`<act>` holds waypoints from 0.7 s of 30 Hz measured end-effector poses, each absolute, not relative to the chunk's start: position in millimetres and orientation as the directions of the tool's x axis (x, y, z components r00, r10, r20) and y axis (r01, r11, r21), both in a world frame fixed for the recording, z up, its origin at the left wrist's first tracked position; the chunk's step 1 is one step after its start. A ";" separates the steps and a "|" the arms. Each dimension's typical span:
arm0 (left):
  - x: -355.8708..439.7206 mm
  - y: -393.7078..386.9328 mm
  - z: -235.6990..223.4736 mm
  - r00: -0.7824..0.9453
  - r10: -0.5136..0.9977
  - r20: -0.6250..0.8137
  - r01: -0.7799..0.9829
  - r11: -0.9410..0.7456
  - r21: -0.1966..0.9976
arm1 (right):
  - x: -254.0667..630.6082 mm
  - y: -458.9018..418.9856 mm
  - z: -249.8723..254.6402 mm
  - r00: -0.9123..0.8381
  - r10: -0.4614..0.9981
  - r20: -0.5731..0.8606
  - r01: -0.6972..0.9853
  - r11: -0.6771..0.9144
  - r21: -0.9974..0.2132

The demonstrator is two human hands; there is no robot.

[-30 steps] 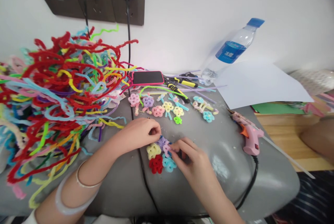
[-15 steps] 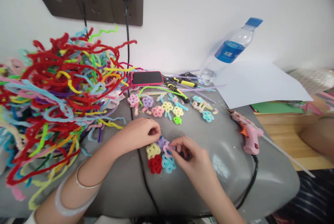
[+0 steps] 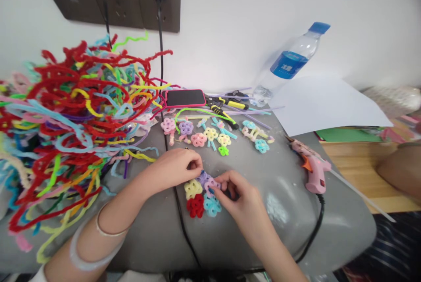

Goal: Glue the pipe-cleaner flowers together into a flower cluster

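Note:
A small cluster of pipe-cleaner flowers lies on the grey surface in front of me. In it are a purple flower (image 3: 203,179), a lilac-pink flower (image 3: 211,185), a pale yellow flower (image 3: 193,189), a red flower (image 3: 195,206) and a light blue flower (image 3: 212,205). My left hand (image 3: 182,165) is closed, its fingertips pinching the purple flower's upper edge. From the right, my right hand (image 3: 241,192) pinches the lilac-pink flower between thumb and fingers. The other fingers of both hands are curled and partly hidden.
A tangled heap of pipe cleaners (image 3: 75,133) fills the left. Behind my hands lie finished flowers (image 3: 199,140), a phone (image 3: 186,98) and pliers (image 3: 223,113). A pink glue gun (image 3: 315,176), its cord, white paper (image 3: 329,106) and a tilted bottle (image 3: 289,65) are right.
The lilac-pink flower has turned slightly and shows more of its face, as my right thumb and fingers shift on it. My left hand stays in place.

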State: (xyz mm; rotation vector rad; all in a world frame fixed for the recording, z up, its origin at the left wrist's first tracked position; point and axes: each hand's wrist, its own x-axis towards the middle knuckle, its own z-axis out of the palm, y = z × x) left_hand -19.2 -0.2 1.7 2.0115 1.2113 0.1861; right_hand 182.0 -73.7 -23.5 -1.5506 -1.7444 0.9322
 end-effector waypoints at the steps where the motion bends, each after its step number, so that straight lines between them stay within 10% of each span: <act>1: -19.1 -0.2 1.8 0.537 0.807 -0.248 0.694 -0.254 0.674 | 182.2 -73.7 -23.3 -0.129 0.992 -0.002 0.565 0.071 -0.822; 21: -18.9 -0.1 2.6 0.538 0.803 -0.256 0.694 -0.249 0.676 | 182.8 -72.2 -22.4 -0.185 0.983 0.024 0.603 0.133 -0.786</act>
